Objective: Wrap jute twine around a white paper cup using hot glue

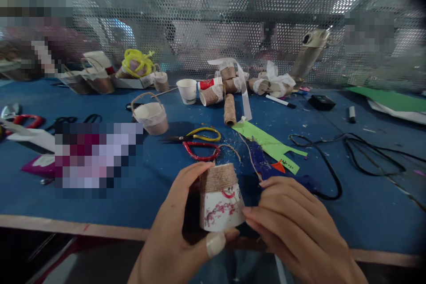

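My left hand (176,235) holds a white paper cup (221,204) upside down near the table's front edge. The cup has a pink blossom print, and brown twine is wound around its narrow upper end. My right hand (299,226) touches the cup's right side and pinches a strand of twine (248,153) that runs up and away toward a twine spool (229,110). A bandage wraps my left thumb tip.
Yellow-handled scissors (199,135) and red-handled scissors (199,151) lie just beyond the cup. A twine-covered cup basket (151,117), more cups, green paper strips (269,144), a marker (281,101), a blue glue gun (261,162) and a black cable (333,159) spread over the blue table (133,186).
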A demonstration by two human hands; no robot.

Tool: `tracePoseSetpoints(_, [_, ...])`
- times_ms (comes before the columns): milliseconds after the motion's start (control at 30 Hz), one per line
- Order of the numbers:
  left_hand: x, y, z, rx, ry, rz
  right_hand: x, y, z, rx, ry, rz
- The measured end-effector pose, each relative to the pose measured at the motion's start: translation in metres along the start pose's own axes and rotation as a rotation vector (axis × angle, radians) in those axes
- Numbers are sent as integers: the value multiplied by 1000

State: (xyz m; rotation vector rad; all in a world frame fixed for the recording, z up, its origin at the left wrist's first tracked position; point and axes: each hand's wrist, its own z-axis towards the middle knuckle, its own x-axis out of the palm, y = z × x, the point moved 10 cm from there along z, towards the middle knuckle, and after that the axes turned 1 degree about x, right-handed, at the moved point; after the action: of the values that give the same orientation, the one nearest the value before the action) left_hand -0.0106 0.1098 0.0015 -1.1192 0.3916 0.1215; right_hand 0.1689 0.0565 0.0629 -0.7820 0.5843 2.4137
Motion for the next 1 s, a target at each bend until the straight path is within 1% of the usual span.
tracePoseSetpoints(133, [1, -2, 0, 16, 3, -3, 2, 3, -1, -34, 9, 7])
tracePoseSetpoints(500, [0, -1, 3, 20, 3, -2, 3, 2, -4, -20, 16, -8])
tracePoseSetpoints(633, [0, -1, 0, 12, 3, 7, 2, 1, -1, -16, -1, -40])
tracePoseSetpoints(800, [0, -2, 0, 23, 11, -10, 7, 2, 7, -45, 35, -127])
tracePoseSetpoints(867, [-1, 0, 1, 8, 8, 4, 8, 2, 10, -47, 41, -134])
tracePoseSetpoints(1000, [-2, -1, 2, 31, -5, 7, 8, 3, 11, -44, 39, -134])
